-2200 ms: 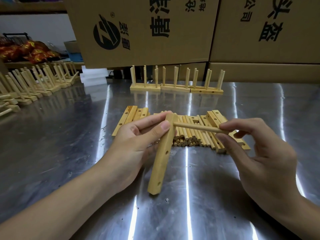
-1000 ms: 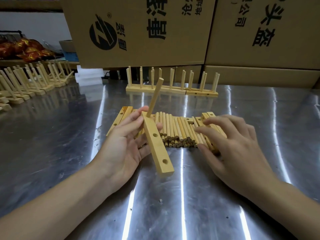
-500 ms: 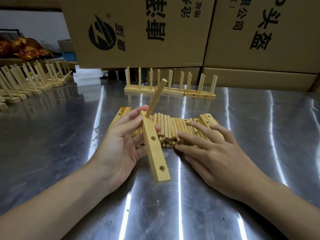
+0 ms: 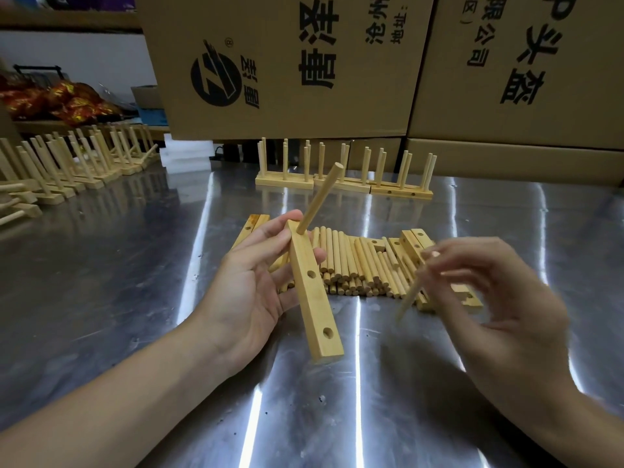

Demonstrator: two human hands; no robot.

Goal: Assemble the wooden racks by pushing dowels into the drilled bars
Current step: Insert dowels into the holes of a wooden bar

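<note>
My left hand (image 4: 250,292) grips the drilled bar (image 4: 312,292), thumb along its left edge and fingers curled up behind it. The bar runs away from me, near end low over the tabletop (image 4: 135,298); whether that end touches the steel I cannot tell. One dowel (image 4: 320,197) is seated in the far hole, sticking up and leaning to the right. Two holes nearer me on the bar's face are open.

Over on the other side, my right hand (image 4: 499,298) pinches a second dowel (image 4: 410,295) between thumb and fingertips. It's blurred, slanting down and to the left, its lower tip pointing toward the tabletop, to the right of the bar and apart from it.

Between my hands and a bit farther back lies the pile of loose dowels (image 4: 358,265), side by side, ends toward me. Spare bars (image 4: 251,224) sit flat at the pile's left edge, partly behind my left hand, and more bars (image 4: 413,241) are stacked at its right, partly behind my right fingers.

Farther back on the tabletop, finished racks (image 4: 337,184) stand in a line with their dowels upright, right in front of big printed cardboard boxes (image 4: 287,62). More racks (image 4: 67,163) are lined up along the far left.
</note>
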